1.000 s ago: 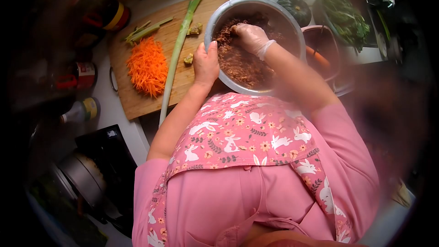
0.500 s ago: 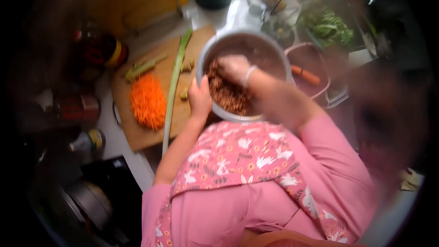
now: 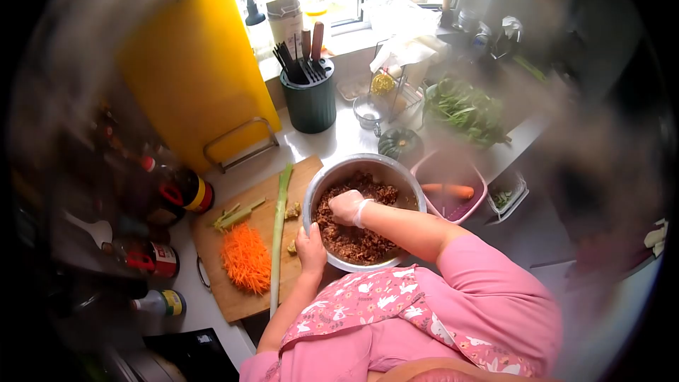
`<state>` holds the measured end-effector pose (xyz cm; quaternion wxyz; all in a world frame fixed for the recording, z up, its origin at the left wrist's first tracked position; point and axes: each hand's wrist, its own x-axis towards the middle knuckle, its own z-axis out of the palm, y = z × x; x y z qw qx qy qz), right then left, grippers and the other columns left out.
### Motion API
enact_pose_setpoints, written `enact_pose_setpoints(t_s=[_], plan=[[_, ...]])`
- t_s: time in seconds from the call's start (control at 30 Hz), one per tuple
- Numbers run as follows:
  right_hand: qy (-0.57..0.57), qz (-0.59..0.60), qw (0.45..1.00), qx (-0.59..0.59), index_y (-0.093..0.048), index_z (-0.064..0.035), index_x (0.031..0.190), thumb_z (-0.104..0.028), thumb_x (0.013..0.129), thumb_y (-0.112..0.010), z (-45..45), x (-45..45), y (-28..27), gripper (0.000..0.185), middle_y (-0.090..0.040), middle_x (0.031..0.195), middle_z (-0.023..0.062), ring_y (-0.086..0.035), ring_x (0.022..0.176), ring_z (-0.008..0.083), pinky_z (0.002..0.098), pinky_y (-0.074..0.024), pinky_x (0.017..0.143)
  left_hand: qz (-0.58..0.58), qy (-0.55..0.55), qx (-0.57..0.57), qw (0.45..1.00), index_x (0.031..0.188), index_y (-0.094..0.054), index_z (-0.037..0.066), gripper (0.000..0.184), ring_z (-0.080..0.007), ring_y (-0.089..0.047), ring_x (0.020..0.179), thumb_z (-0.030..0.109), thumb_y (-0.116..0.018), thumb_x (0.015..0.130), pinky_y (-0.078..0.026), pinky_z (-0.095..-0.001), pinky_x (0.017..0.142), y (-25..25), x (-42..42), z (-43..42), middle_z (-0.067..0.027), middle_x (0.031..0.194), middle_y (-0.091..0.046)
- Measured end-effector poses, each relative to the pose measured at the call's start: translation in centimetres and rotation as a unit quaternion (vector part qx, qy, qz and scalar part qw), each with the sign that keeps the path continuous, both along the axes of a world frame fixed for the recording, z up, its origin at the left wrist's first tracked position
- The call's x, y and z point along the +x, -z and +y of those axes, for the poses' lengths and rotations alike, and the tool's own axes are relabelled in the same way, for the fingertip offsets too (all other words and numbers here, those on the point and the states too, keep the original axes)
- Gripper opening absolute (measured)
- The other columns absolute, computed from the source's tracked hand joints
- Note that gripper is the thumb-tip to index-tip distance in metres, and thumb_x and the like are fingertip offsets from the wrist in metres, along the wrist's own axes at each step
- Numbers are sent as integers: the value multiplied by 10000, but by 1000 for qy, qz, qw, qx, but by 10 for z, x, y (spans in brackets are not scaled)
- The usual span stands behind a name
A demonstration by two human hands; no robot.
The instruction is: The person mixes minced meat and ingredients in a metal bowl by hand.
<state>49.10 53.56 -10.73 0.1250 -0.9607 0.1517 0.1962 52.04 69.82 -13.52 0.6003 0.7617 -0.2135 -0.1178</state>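
A metal bowl holds brown minced meat. My left hand grips the bowl's left rim, with the thumb up over the edge. Inside the bowl, my right hand, in a thin clear glove, is curled into a fist against the meat; its fingertips are hidden. Left of the bowl is a wooden cutting board. On it lie a pile of shredded carrot, a long green onion, pale green stalk pieces and small knobs of ginger.
Behind stand a green knife block and a yellow board in a metal rack. To the right are a pink basin with a carrot, a dark green squash and leafy greens. Sauce bottles line the left side.
My view has tilted up, bringing the window and knife block into sight. My right hand has shifted within the bowl, and the meat is spread differently. My left hand stays on the rim.
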Motion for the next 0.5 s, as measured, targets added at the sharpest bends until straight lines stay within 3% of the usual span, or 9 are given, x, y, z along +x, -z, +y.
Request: enact_pose_setpoints(t_s=[0.33, 0.5], plan=[[-8, -18, 1000, -3, -700, -17, 919, -149, 782, -521, 4, -1, 4, 261, -679, 923, 195, -668, 877, 336, 424, -515, 777, 2, 6, -20, 1000, 771, -527, 9, 257, -121, -434, 574, 204, -524, 937, -374, -328, 531, 5, 1, 1, -30, 603, -482], [0, -45, 999, 8, -702, -36, 919, -148, 774, -523, 1, -9, 9, 256, -679, 922, 188, -663, 897, 324, 413, -513, 789, -37, -9, 11, 999, 815, -551, -12, 254, -162, -492, 595, 214, -529, 930, -410, -356, 570, 0, -2, 0, -78, 626, -533]])
